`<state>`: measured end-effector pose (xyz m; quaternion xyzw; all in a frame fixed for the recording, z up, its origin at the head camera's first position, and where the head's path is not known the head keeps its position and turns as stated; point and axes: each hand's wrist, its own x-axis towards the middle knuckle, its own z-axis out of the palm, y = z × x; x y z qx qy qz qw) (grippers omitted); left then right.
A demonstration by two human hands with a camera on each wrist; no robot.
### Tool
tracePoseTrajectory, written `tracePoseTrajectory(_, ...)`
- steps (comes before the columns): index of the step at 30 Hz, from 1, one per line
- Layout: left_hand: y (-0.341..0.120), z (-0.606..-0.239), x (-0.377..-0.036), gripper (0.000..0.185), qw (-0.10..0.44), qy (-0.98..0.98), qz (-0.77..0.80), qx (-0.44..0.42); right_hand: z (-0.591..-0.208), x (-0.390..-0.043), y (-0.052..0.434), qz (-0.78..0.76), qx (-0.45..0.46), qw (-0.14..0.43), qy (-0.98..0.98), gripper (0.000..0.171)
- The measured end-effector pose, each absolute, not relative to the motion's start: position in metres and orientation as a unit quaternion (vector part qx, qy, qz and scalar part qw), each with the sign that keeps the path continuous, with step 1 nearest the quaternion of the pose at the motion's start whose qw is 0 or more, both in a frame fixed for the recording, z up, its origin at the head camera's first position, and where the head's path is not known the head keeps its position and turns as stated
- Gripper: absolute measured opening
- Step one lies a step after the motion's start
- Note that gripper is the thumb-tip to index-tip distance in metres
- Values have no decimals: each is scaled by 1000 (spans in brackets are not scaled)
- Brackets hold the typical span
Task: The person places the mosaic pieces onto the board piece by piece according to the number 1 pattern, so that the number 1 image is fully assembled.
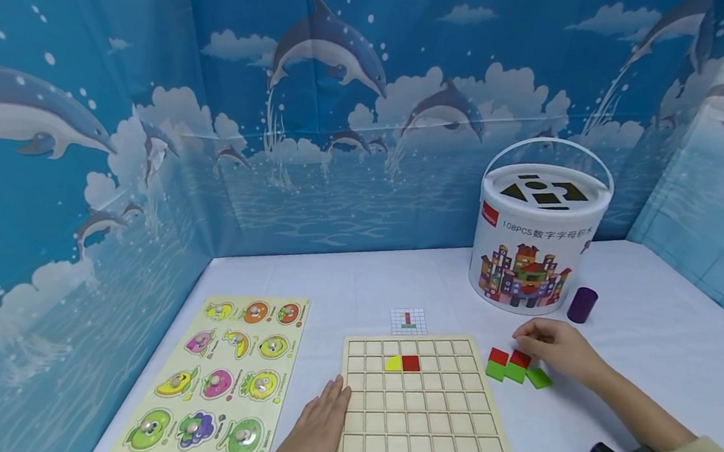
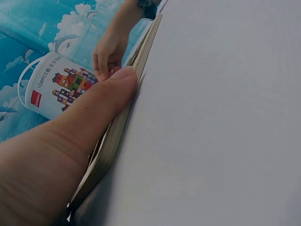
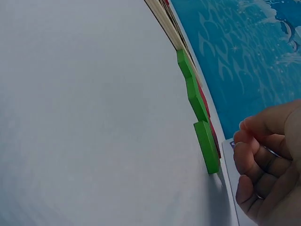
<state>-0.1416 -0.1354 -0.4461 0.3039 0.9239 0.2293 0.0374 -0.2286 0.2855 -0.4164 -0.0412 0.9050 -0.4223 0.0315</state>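
Observation:
A wooden grid board (image 1: 388, 425) lies on the white table. On it a yellow piece (image 1: 393, 363) with one cut-off corner sits beside a red square tile (image 1: 410, 363). My left hand (image 1: 313, 434) rests along the board's left edge with extended fingers; in the left wrist view its thumb (image 2: 106, 94) touches the board's near edge. Right of the board lie two red tiles (image 1: 497, 355) and three green tiles (image 1: 538, 378), close together. My right hand (image 1: 557, 347) hovers by the farther-right red tile, fingers loosely bent. In the right wrist view nothing shows between its fingertips (image 3: 244, 126).
A small card (image 1: 407, 321) with a coloured grid pattern lies behind the board. To the left is a fruit knob puzzle (image 1: 220, 385). A white block bucket (image 1: 537, 245) stands at the back right, with a purple cylinder (image 1: 582, 305) near its base. Dolphin-print curtains (image 1: 332, 185) enclose the table.

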Motion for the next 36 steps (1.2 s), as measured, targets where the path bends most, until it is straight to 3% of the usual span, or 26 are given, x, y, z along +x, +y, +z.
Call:
tracePoseTrajectory(19, -136, -449, -143, 129, 35, 922, 231, 309, -427, -228, 296, -369, -67, 55, 925, 36)
tracePoseTrajectory(27, -136, -448, -142, 130, 32, 924, 227, 305, -423, -226, 295, -353, -92, 55, 929, 29)
tracePoseTrajectory(36, -136, -446, -141, 130, 40, 922, 238, 303, -422, -227, 292, -341, -61, 68, 935, 28)
